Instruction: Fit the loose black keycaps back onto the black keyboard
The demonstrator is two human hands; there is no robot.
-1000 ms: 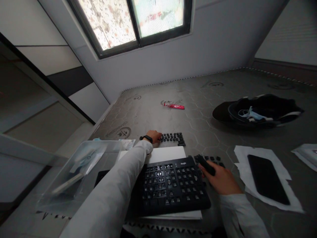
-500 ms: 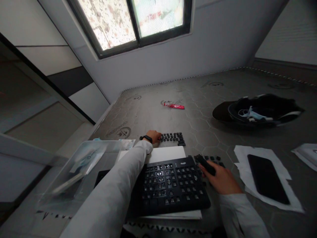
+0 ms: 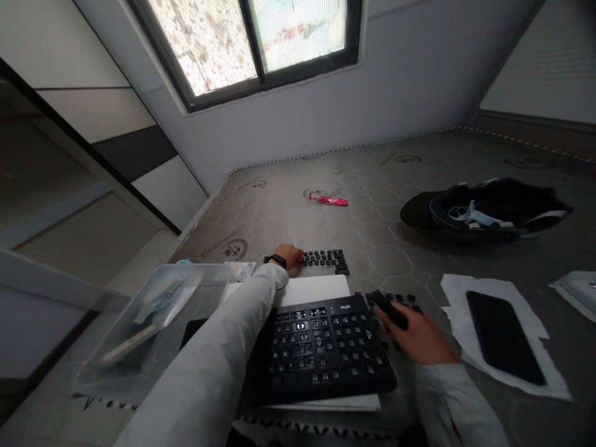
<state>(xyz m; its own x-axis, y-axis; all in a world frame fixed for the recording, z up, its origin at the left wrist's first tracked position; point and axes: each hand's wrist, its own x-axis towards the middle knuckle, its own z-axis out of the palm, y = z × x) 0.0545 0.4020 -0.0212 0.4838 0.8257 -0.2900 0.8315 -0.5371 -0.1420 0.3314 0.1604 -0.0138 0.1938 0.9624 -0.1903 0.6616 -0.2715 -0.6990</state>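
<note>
A black keyboard with most of its keycaps off lies across white paper. Beyond it, my left hand rests on the table at the left end of several rows of loose black keycaps. Its fingers are curled down, and what they hold, if anything, is hidden. At the keyboard's right edge, my right hand is closed around a black elongated handheld tool, whose exact kind I cannot make out. More loose keycaps lie behind and beside that tool. My left forearm covers the keyboard's left part.
A clear plastic box with items inside stands at left. To the right, a black phone lies on white paper. An upturned black cap holds a blue mask. A red object lies farther back.
</note>
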